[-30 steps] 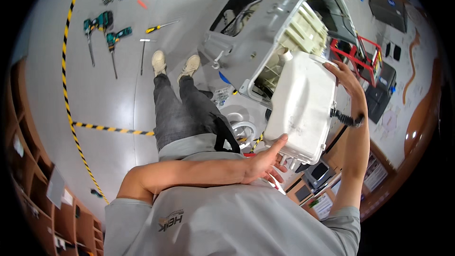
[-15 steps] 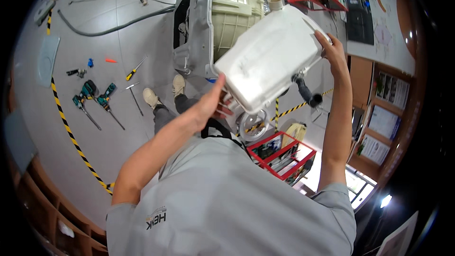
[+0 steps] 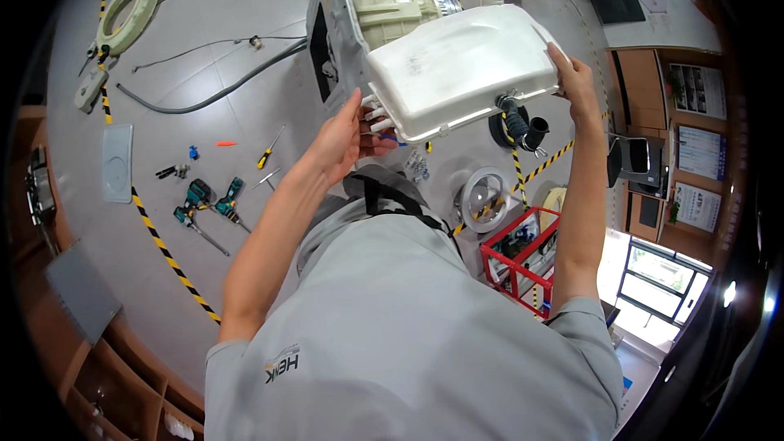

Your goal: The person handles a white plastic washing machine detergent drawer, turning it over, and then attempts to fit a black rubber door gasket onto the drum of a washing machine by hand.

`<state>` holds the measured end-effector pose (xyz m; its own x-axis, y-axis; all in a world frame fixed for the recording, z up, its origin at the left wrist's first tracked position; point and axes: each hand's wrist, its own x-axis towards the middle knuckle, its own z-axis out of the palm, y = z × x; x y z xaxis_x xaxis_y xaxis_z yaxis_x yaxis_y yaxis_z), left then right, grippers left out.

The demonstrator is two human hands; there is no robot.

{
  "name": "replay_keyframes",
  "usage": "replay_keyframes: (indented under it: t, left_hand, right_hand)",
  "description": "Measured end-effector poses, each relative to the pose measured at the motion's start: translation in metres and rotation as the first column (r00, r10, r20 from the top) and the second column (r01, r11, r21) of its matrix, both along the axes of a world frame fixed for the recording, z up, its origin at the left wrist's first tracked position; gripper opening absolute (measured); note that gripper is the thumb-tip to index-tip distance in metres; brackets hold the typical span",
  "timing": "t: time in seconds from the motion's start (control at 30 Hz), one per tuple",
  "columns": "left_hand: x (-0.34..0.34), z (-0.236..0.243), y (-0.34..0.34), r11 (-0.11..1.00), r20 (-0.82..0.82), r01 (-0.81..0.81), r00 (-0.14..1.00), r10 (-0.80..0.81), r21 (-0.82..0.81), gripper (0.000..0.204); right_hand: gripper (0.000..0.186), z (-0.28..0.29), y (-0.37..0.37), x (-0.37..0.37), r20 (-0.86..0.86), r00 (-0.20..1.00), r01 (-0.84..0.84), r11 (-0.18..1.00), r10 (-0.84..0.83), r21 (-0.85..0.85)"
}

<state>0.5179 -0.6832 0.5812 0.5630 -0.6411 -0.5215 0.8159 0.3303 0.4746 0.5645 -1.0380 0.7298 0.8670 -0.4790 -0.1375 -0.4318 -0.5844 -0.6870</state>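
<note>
White plastic housing between two bare hands

The white plastic housing (image 3: 461, 69) is up in front of the person, before a grey washing-machine cabinet (image 3: 339, 28) with a cream ribbed tub (image 3: 394, 6) inside. The right hand (image 3: 576, 86) grips its right end, thumb on top (the fingers beneath are mostly hidden). The left hand (image 3: 347, 139), loosely curved, is at the stubby spouts (image 3: 377, 118) on the other end; whether it grips, I cannot tell. A black corrugated hose (image 3: 514, 120) hangs from the near edge. On the floor at left lie two power drills (image 3: 197, 193) and a yellow-handled screwdriver (image 3: 265, 155).
</note>
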Motion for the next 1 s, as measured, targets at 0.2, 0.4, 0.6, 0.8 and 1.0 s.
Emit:
replay_keyframes:
  t: [0.2,0.4,0.6,0.8,1.0]
  left_hand:
    - [-0.013,0.012,0.011,0.998,0.037,-0.061,0.997,0.061,-0.019,0.047]
    - [-0.023,0.017,0.015,0.998,0.093,-0.06,0.994,0.063,-0.036,0.037]
    - [-0.054,0.003,-0.009,0.999,0.091,-0.004,0.996,0.007,-0.034,0.032]
    - [-0.079,-0.005,-0.029,0.997,0.082,0.066,0.995,-0.063,-0.034,0.045]
    - [-0.085,-0.007,-0.031,0.999,0.045,0.034,0.998,-0.033,-0.027,0.061]
  right_hand:
    - [0.049,-0.02,-0.023,-0.04,0.082,0.995,0.032,0.957,-0.058,0.287]
    - [0.036,-0.055,-0.042,-0.077,0.243,0.941,0.002,0.721,-0.236,0.692]
    - [0.033,-0.075,-0.076,-0.113,0.278,0.901,-0.001,0.641,-0.333,0.768]
    - [0.033,-0.071,-0.052,-0.141,0.265,0.857,0.13,0.682,-0.443,0.72]
    - [0.033,-0.102,-0.06,-0.165,0.205,0.881,0.104,0.596,-0.427,0.796]
